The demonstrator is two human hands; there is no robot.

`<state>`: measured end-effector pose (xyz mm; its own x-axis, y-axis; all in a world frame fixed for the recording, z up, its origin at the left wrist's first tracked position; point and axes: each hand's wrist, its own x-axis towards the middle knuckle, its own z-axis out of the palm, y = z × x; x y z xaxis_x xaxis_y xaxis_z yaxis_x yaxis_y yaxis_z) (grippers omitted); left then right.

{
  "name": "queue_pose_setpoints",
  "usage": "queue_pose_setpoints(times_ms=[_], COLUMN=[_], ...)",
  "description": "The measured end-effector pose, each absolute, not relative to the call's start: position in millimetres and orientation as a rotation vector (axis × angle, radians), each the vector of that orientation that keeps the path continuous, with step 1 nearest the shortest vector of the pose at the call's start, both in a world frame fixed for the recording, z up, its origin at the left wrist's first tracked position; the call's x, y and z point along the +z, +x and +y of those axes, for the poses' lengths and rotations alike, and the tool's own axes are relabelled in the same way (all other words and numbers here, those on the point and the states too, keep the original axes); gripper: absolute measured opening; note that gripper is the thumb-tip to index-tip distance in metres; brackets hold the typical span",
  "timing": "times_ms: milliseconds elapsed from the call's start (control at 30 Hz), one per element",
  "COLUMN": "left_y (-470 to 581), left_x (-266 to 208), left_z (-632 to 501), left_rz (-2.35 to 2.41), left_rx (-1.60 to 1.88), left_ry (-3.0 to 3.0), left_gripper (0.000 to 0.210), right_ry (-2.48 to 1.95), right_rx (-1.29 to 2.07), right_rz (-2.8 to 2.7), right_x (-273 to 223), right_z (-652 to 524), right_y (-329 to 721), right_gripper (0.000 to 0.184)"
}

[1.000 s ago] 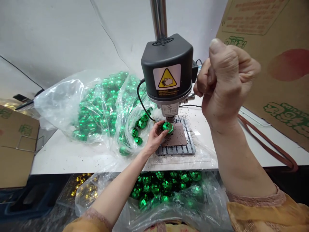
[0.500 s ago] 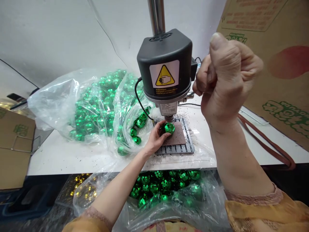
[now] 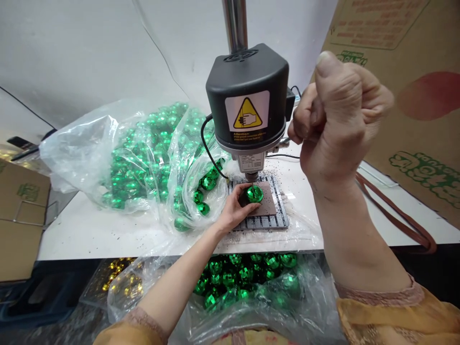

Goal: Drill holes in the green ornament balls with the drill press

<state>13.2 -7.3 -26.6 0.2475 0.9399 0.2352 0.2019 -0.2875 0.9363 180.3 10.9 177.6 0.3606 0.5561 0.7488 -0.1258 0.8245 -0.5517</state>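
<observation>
- Holding a green ball (image 3: 255,194) between thumb and fingers, the left hand (image 3: 234,209) reaches in from the near left.
- That ball sits on a brown pad (image 3: 269,203) over a slotted base plate (image 3: 263,223), directly below the chuck (image 3: 252,176), with a thin bit (image 3: 252,184) reaching down to its top.
- The right hand (image 3: 339,112) is clenched into a fist, raised beside the black drill head (image 3: 247,76); whether it wraps anything cannot be told.
- Left of the drill head, a clear plastic bag (image 3: 77,141) full of green balls (image 3: 210,182) lies on the white table (image 3: 97,242).
- Below the table's near edge, another clear bag (image 3: 304,314) holds more green balls.
</observation>
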Motion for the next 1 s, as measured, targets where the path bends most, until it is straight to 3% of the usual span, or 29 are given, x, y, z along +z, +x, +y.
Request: queue_pose_setpoints(times_ms=[167, 433, 1000], left_y=[12, 12, 11], left_x=[-29, -30, -31], left_z=[-8, -8, -9], left_rz=[1.055, 1.088, 1.056], left_rx=[1.083, 1.076, 1.081], left_ry=[1.677, 1.689, 1.664], left_gripper=[0.058, 0.058, 0.058], right_ry=[-0.394, -0.304, -0.193], right_rx=[0.396, 0.209, 0.132], right_rz=[-1.068, -1.092, -1.257], right_x=[167, 131, 102], right_z=[2, -7, -6], right_y=[177, 175, 185], right_gripper=[0.047, 0.056, 0.046])
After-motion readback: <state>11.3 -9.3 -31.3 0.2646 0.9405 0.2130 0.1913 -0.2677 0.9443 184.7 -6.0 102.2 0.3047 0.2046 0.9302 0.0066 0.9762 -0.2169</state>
